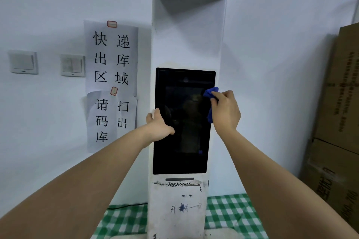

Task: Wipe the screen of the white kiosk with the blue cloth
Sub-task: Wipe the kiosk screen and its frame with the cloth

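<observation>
Two hands: right hand [225, 111] grips blue cloth [210, 101] against screen [184, 137]; left hand [158, 124] apparently grasps kiosk [186, 40] edge.

Kiosk [186, 44] is bearing "HIKROBOT" below its screen. Wall sheets [111, 83] are reading 快递出库区域 and 请扫码出库. Box [338, 180] print is showing illegible.

I see both of my forearms bare from the frame's lower corners up to the wrists, with no sleeve, watch or band on either. My left hand [158, 125] and right hand [226, 111], either side of the kiosk screen [182, 141], wear no gloves or rings.
</observation>
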Action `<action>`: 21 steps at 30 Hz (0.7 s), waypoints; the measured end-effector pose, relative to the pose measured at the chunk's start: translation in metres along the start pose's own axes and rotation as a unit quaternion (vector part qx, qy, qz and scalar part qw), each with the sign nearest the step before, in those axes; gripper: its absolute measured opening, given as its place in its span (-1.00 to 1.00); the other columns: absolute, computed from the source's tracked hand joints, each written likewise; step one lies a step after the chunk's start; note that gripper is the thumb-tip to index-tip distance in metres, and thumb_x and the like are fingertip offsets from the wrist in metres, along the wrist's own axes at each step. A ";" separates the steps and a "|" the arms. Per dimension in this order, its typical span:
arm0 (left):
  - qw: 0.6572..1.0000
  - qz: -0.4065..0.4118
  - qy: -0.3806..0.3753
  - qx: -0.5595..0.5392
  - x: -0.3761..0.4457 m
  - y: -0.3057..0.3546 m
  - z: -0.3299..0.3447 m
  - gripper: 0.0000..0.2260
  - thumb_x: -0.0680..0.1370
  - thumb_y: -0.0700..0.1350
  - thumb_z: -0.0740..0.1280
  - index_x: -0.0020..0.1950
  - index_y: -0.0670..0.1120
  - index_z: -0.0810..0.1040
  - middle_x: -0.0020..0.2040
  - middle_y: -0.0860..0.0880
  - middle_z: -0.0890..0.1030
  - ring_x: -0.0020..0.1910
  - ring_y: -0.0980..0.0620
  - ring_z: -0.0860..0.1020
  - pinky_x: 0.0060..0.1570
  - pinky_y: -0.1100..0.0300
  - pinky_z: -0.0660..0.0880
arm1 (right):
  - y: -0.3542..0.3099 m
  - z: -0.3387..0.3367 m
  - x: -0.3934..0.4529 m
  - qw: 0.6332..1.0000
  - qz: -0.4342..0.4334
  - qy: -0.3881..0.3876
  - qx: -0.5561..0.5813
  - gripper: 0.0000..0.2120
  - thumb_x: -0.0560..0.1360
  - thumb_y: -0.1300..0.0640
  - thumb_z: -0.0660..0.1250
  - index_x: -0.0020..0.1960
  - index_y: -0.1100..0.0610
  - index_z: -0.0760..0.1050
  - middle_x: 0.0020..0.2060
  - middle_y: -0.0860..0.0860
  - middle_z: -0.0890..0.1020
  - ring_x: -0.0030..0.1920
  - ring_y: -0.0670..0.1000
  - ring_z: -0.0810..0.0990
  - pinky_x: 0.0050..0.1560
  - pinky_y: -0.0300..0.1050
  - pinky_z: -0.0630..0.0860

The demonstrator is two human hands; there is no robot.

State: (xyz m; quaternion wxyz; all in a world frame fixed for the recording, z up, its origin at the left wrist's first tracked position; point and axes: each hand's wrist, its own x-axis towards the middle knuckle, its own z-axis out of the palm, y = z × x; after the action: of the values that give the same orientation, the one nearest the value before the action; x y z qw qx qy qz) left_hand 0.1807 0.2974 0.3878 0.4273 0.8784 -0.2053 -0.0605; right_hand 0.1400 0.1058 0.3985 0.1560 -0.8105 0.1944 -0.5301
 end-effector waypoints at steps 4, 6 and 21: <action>1.000 -0.001 -0.001 0.003 0.002 -0.003 0.001 -0.18 0.55 -0.13 0.31 0.57 -0.02 -0.22 0.58 -0.05 -0.17 0.53 -0.15 0.10 0.44 0.00 0.16 | 0.000 0.006 -0.023 0.999 -0.032 -0.013 -0.022 -0.73 0.57 0.15 0.22 0.25 0.06 0.50 0.05 0.02 0.50 -0.06 0.04 0.51 -0.22 -0.07 0.49; 1.000 -0.006 -0.003 0.007 0.002 -0.003 0.001 -0.18 0.54 -0.12 0.32 0.57 -0.02 -0.23 0.58 -0.05 -0.17 0.53 -0.16 0.10 0.44 -0.01 0.15 | 0.005 0.009 -0.035 0.995 -0.072 -0.037 -0.050 -0.74 0.57 0.17 0.23 0.24 0.07 0.51 0.04 0.01 0.50 -0.06 0.02 0.50 -0.25 -0.08 0.49; 1.000 -0.007 -0.001 0.006 0.002 -0.005 0.004 -0.19 0.54 -0.12 0.32 0.58 -0.02 -0.21 0.58 -0.06 -0.16 0.53 -0.16 0.12 0.44 0.00 0.16 | 0.016 0.005 -0.032 0.999 0.005 -0.032 -0.015 -0.73 0.60 0.11 0.19 0.27 0.04 0.50 0.08 0.00 0.51 -0.05 0.03 0.54 -0.15 -0.05 0.52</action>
State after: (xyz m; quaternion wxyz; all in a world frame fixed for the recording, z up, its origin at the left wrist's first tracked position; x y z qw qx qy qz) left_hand 0.1831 0.2962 0.3819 0.4215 0.8823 -0.1998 -0.0637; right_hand 0.1312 0.1077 0.3639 0.1528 -0.8281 0.2010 -0.5005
